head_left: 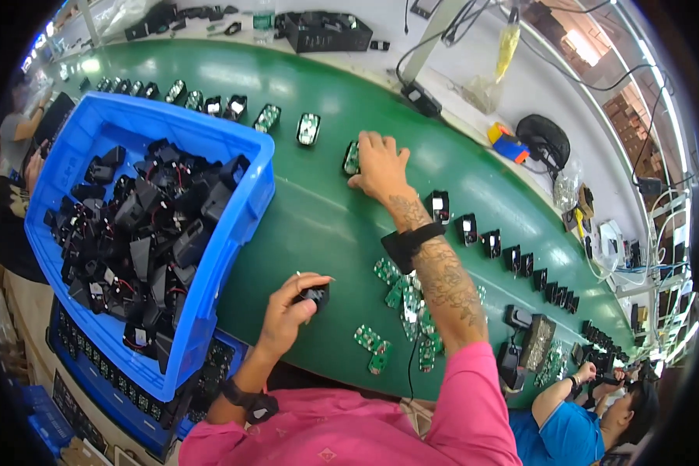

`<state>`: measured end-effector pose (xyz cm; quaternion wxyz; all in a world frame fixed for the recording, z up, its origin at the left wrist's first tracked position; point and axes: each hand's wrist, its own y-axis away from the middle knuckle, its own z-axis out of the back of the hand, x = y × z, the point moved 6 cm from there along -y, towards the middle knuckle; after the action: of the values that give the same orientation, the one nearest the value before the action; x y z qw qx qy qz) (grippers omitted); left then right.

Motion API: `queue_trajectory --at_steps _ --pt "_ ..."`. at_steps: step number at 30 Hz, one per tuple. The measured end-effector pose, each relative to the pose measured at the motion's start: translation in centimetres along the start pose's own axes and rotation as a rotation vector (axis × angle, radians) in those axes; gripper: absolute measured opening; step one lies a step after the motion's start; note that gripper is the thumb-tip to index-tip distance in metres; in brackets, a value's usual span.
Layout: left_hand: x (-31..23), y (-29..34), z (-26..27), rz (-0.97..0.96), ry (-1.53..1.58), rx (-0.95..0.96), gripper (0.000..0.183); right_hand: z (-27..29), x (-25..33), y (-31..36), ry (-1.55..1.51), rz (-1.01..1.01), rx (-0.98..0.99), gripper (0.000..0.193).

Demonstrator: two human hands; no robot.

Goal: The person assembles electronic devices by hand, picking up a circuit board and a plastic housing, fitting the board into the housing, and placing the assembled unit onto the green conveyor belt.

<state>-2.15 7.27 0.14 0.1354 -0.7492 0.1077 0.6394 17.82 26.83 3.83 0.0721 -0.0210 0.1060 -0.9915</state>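
My left hand [287,309] is closed around a small black plastic housing [316,296], held low over the green table near my body. Farther off, my right hand [382,165] reaches out and grips a black housing with a green circuit board [351,158] in it, standing on the table; its fingers partly cover that piece. To the left of it in the same row stands another housing with a board [308,129]. Between my right forearm and the near table edge lie loose green circuit boards [373,339], partly hidden by the arm.
A blue bin [266,167] heaped with black housings stands at the left. Housings [467,228] line the table toward the far right. A black tray [326,35] sits on the back ledge. At the lower right, a co-worker in a blue shirt [571,427] handles parts.
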Motion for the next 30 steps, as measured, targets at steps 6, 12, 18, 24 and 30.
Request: queue_trajectory --at_steps 6,12,18,24,30 --pt "1.0 3.2 1.0 0.199 0.575 -0.098 0.032 4.7 4.4 14.6 -0.279 0.173 0.515 0.033" --pt "1.6 3.2 -1.6 0.214 0.218 0.006 0.031 6.6 4.7 26.2 -0.294 0.161 0.405 0.031" --pt "-0.4 3.4 -3.7 0.12 -0.142 0.14 0.03 4.7 3.3 27.6 -0.694 -0.084 0.446 0.03" --pt "-0.8 4.4 -5.1 0.162 -0.304 0.066 0.029 5.3 2.9 28.7 -1.453 -0.643 0.377 0.031" --pt "-1.2 4.2 -6.9 0.067 -0.367 0.12 0.028 4.8 3.5 28.7 -1.266 -0.281 0.167 0.032"
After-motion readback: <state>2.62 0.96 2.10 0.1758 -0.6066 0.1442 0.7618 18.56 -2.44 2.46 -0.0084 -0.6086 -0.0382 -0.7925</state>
